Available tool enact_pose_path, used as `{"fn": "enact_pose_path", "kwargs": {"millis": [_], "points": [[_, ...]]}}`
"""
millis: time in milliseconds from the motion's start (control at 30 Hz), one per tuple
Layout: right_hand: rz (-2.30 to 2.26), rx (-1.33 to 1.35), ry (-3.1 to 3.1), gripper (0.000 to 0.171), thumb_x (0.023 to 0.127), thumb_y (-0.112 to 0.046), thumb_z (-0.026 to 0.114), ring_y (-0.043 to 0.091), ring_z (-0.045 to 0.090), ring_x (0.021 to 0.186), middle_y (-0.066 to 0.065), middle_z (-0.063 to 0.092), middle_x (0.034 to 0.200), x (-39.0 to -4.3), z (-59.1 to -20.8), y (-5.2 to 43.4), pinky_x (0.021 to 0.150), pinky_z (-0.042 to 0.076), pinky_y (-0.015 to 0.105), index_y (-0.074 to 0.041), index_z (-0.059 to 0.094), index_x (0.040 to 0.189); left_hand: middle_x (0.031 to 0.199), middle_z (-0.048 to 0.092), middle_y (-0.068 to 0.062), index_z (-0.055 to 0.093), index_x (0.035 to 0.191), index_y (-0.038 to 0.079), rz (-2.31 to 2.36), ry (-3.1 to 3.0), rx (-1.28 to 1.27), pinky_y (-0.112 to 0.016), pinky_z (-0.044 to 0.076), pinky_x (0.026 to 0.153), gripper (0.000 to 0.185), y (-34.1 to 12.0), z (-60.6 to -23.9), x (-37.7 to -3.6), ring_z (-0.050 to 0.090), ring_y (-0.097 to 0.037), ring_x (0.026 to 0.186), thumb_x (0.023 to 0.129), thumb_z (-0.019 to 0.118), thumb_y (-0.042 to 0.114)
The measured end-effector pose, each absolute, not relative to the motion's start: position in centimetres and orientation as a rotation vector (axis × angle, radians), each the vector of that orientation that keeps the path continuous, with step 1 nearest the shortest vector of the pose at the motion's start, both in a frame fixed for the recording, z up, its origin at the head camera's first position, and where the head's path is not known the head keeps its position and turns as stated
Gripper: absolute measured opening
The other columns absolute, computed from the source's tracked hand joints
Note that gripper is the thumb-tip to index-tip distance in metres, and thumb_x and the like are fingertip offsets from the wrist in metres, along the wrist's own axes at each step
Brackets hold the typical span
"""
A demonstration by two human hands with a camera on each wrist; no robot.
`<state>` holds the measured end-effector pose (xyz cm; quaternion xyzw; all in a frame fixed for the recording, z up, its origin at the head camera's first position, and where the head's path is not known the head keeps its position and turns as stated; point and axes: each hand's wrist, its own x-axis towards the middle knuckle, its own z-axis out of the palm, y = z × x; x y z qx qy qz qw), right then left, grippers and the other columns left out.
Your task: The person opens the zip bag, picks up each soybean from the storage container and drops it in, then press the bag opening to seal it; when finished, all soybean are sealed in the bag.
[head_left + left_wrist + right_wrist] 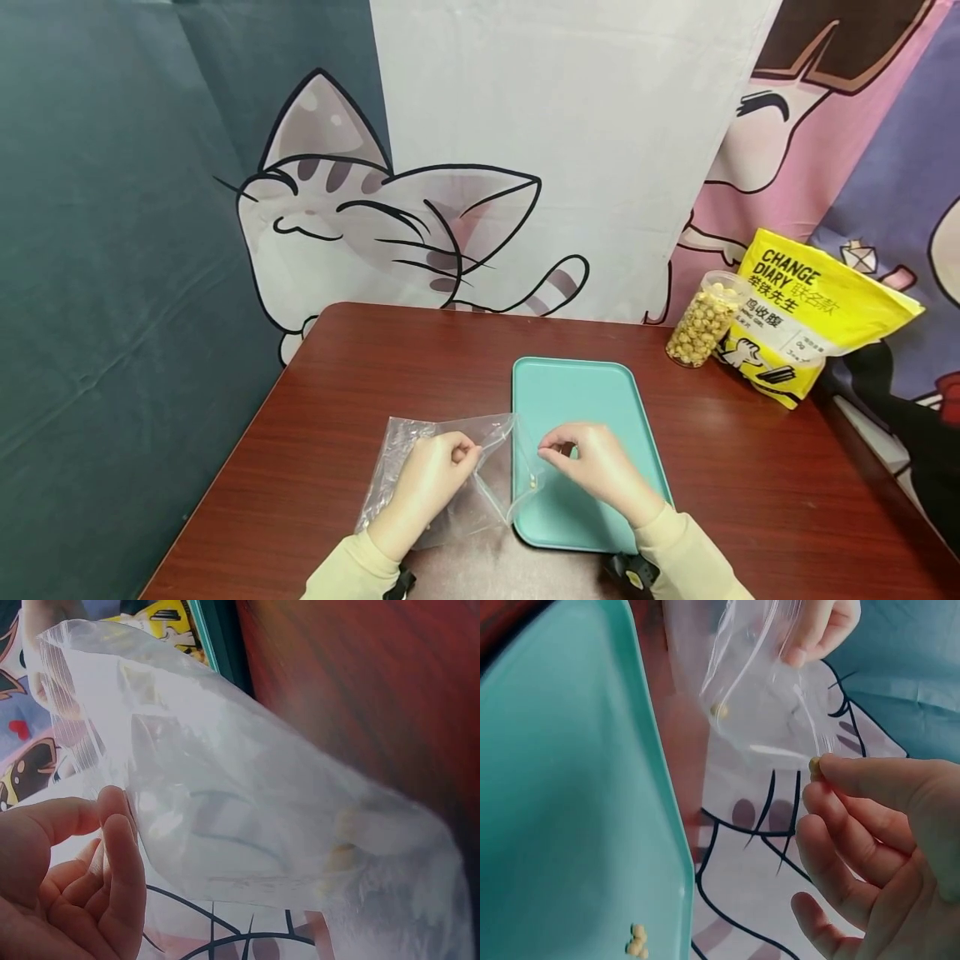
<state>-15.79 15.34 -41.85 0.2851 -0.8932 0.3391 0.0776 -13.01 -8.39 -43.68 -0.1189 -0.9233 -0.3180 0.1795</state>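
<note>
A clear plastic zip bag [465,517] is held up over the table, its mouth facing the teal tray [573,392]. My left hand [435,467] pinches the bag near its zip edge between thumb and finger. A small yellowish piece [718,710], perhaps popcorn, shows in the bag in the right wrist view. My right hand [596,467] is above the tray, close to the bag's mouth. Between its thumb and index finger it pinches another small yellowish piece [815,766]. A few similar pieces [637,943] lie on the tray, hidden in the head view.
A clear jar of popcorn [701,329] stands at the back right. Beside it a yellow printed pouch [810,308] leans near the table edge. A cartoon-printed cloth [480,100] hangs behind the dark red table [420,350].
</note>
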Motion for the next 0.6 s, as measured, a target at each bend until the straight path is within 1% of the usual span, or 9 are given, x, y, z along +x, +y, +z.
{"fn": "enact_pose_path", "kwargs": {"millis": [100,300,600], "points": [[1.031,0.89,-2.673,0.003,0.082,-0.014,0.072,-0.004,0.053,0.066,-0.015,0.063,0.072,-15.77,-41.96,14.91,0.061,0.049,0.028,-0.014,0.073,0.08,0.057,0.058,0.013,0.068,0.073,0.014,-0.899,-2.613,-0.332,-0.017,0.04,0.05,0.009,-8.38,-43.65,-12.98,0.044,0.004,0.049,0.081,0.069,0.017],[1.053,0.894,-2.692,0.007,0.084,-0.017,0.071,-0.004,0.053,0.066,-0.014,0.064,0.073,-15.84,-42.2,14.43,0.063,0.05,0.03,-0.011,0.073,0.082,0.057,0.057,0.013,0.068,0.073,0.014,-0.911,-2.616,-0.331,-0.017,0.039,0.049,0.009,-8.42,-43.63,-13.0,0.044,0.005,0.049,0.081,0.069,0.017],[1.051,0.863,-2.668,0.006,0.084,-0.017,0.072,-0.003,0.053,0.066,-0.013,0.064,0.074,-16.33,-42.42,15.0,0.061,0.048,0.027,-0.011,0.073,0.082,0.057,0.057,0.013,0.068,0.075,0.014,-0.928,-2.643,-0.312,-0.017,0.039,0.05,0.009,-8.49,-43.54,-12.94,0.044,0.006,0.048,0.083,0.069,0.019]]}}
